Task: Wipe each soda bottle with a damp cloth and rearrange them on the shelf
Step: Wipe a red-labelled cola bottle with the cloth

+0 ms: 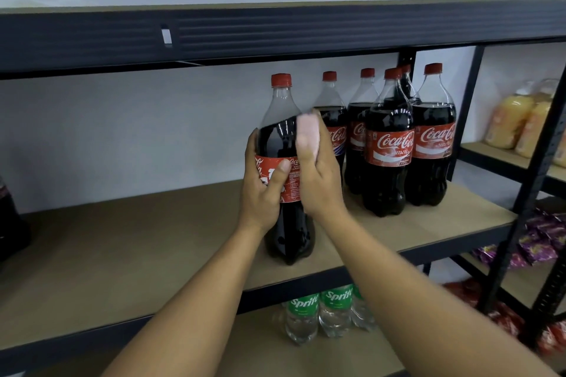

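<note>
the left grip [263,190] is wrapped round the label band of a cola bottle [277,138], thumb across the front, holding it upright. the right grip [318,174] holds a pink cloth [307,131] and presses it to the bottle's right shoulder, just above the label. that spot is blurred, so how the fingers lie on the cloth is unclear. the bottle stands near the front edge of the middle shelf [122,242], apart from the others. to its right and further back, five more cola bottles [389,144] stand in a tight cluster. a dark bottle [9,217] shows partly at the far left edge, and sprite bottles [332,309] sit one level down.

by my judgement, wiping is under way on this one bottle. whether the cluster has been wiped cannot be told. with those bottles bunched at one side, the rearranging looks mostly left to do.
</note>
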`<action>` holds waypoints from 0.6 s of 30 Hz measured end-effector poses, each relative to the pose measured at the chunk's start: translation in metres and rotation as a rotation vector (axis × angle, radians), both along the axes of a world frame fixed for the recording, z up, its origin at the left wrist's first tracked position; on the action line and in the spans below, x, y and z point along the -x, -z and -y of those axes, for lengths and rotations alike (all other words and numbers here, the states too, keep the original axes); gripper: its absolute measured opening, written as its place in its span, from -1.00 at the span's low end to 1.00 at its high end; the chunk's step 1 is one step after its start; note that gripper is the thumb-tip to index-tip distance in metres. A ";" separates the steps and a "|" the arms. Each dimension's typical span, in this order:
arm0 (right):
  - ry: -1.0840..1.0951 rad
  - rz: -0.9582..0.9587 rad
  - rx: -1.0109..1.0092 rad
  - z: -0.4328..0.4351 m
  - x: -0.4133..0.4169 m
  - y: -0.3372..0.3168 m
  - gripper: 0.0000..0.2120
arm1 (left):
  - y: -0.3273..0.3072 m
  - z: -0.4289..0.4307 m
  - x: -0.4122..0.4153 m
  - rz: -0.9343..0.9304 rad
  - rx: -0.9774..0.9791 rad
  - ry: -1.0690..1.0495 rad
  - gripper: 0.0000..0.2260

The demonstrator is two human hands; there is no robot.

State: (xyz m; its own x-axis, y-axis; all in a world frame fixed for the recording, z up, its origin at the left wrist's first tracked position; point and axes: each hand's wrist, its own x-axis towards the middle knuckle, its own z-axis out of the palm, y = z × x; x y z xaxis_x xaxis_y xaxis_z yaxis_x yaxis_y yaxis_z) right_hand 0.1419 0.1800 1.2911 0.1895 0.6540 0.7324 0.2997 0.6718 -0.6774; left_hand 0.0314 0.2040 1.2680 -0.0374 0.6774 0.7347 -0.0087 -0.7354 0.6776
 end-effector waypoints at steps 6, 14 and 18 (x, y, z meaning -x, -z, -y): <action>-0.052 -0.146 0.197 0.035 0.012 0.067 -0.72 | 0.002 -0.001 0.000 0.011 0.022 0.001 -0.18; 0.040 -0.005 0.016 -0.005 0.004 -0.034 -0.39 | 0.005 0.002 -0.006 -0.024 0.053 -0.116 -0.25; 0.004 0.067 -0.060 -0.016 -0.001 -0.071 -0.43 | 0.006 0.004 -0.006 0.006 0.118 -0.075 -0.25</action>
State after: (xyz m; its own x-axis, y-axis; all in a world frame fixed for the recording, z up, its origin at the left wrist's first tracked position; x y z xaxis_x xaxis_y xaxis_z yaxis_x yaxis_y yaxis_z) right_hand 0.1432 0.1956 1.3617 0.1411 0.6077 0.7815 0.3462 0.7093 -0.6141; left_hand 0.0378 0.2003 1.2621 -0.0953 0.7543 0.6495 0.0395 -0.6491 0.7597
